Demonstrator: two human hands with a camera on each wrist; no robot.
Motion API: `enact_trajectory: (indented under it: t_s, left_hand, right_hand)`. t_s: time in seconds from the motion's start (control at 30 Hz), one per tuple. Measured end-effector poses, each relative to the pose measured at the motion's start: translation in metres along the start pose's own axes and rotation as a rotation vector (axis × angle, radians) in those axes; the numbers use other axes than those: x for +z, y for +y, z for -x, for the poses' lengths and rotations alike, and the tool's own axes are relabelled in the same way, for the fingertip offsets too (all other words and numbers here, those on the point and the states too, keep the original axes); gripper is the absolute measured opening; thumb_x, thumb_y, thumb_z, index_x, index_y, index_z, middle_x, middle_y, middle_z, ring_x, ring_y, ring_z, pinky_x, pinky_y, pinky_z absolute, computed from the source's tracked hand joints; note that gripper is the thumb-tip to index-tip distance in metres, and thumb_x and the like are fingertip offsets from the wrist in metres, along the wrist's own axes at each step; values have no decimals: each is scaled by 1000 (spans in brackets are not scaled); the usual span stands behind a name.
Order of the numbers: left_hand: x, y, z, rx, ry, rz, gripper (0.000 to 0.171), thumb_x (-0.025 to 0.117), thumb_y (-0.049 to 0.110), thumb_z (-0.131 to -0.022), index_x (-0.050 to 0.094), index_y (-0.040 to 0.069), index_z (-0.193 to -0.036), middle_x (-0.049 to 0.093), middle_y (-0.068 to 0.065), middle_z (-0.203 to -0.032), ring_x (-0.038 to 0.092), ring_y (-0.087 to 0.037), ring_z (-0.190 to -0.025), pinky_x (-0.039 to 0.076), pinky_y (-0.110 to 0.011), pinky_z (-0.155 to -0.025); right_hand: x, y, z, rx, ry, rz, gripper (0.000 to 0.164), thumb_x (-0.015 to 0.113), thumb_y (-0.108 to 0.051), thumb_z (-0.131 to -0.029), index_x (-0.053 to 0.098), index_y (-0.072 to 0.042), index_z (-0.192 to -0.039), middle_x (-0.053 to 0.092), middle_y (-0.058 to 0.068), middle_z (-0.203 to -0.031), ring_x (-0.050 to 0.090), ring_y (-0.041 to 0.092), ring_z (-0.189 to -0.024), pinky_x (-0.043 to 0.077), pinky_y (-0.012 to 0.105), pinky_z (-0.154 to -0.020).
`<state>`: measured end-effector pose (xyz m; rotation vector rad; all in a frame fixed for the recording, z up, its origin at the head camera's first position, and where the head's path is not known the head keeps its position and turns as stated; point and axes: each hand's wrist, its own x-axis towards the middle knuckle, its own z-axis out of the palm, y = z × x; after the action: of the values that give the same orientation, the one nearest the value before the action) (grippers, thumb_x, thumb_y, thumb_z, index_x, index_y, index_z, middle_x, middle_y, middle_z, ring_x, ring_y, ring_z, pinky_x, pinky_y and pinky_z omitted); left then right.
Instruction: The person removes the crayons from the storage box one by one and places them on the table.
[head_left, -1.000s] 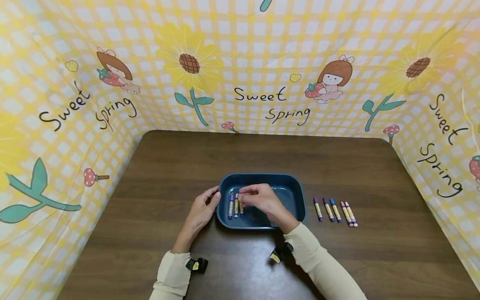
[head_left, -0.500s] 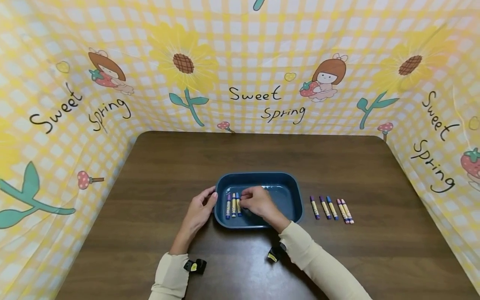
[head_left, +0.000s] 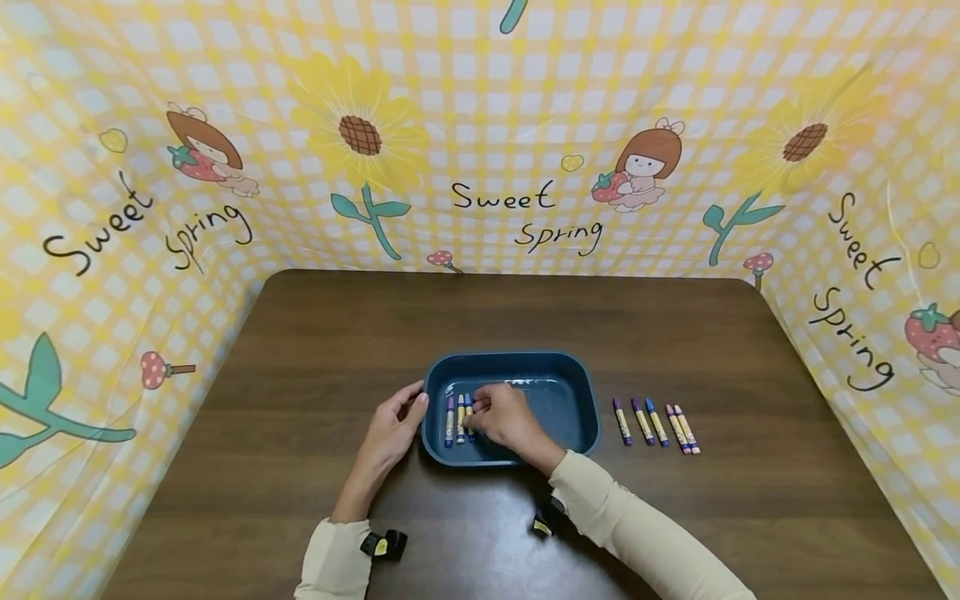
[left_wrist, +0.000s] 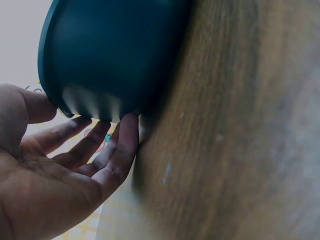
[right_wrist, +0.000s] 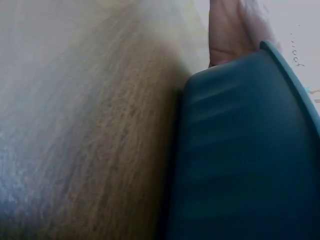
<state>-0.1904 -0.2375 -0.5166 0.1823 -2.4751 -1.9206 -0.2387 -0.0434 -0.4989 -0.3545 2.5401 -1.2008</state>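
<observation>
In the head view a dark blue tray (head_left: 510, 458) stands on the table. Side by side at its left end lie a purple crayon (head_left: 449, 425), a yellowish crayon (head_left: 461, 421) and a blue crayon (head_left: 468, 404). My right hand (head_left: 506, 417) reaches into the tray, fingertips right at the blue crayon and overlapping its lower part. Outside the tray's left wall is my left hand (head_left: 390, 429); in the left wrist view its thumb (left_wrist: 40, 106) touches the rim and its fingers rest against the wall. The right wrist view shows the tray wall (right_wrist: 240, 150) with part of a hand behind it.
Right of the tray lie several more crayons: a purple crayon (head_left: 622, 422) alone, a purple and blue pair, and a pinkish pair (head_left: 682, 429). The brown table (head_left: 337, 325) is bordered by a yellow checked cloth (head_left: 480, 108) at the back and sides.
The right fingers have shifted down along the blue crayon and spread apart, showing its upper end. The left hand stays at the tray wall. The whole head view has drifted slightly.
</observation>
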Motion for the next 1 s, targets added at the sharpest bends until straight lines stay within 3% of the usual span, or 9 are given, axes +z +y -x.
enact_trajectory:
  t_s: [0.33, 0.57, 0.83, 1.0]
  left_hand:
    - [-2, 2, -1, -16, -11, -3, 41, 56, 16, -106, 55, -3, -142, 66, -24, -123, 62, -21, -101, 51, -17, -78]
    - [-1, -1, -1, -28, -1, -49, 41, 56, 19, -105, 56, 1, -142, 67, -21, -124, 61, -20, -104, 50, -16, -82]
    - [0, -3, 0, -11, 1, -53, 42, 56, 19, -106, 56, -3, -141, 66, -24, -123, 62, -19, -101, 51, -17, -80]
    - [-1, -1, 0, -22, -3, -46, 42, 56, 19, -106, 56, -2, -142, 66, -23, -123, 61, -20, -101, 52, -17, -78]
  right_hand:
    - [2, -5, 2, -23, -4, 16, 34, 79, 2, -84, 68, 10, -115, 72, 10, -95, 64, 11, -83, 59, 28, -78]
    - [2, -3, 2, -22, -2, 13, 35, 80, 4, -82, 69, 8, -116, 72, 11, -95, 68, 16, -85, 60, 32, -79]
    - [2, 0, 3, -94, 23, 97, 33, 78, 1, -81, 70, 7, -113, 73, 11, -95, 66, 16, -86, 59, 33, -77]
    - [3, 2, 4, -182, 54, 226, 20, 75, 1, -78, 72, 2, -98, 68, 8, -83, 54, 13, -72, 48, 25, -61]
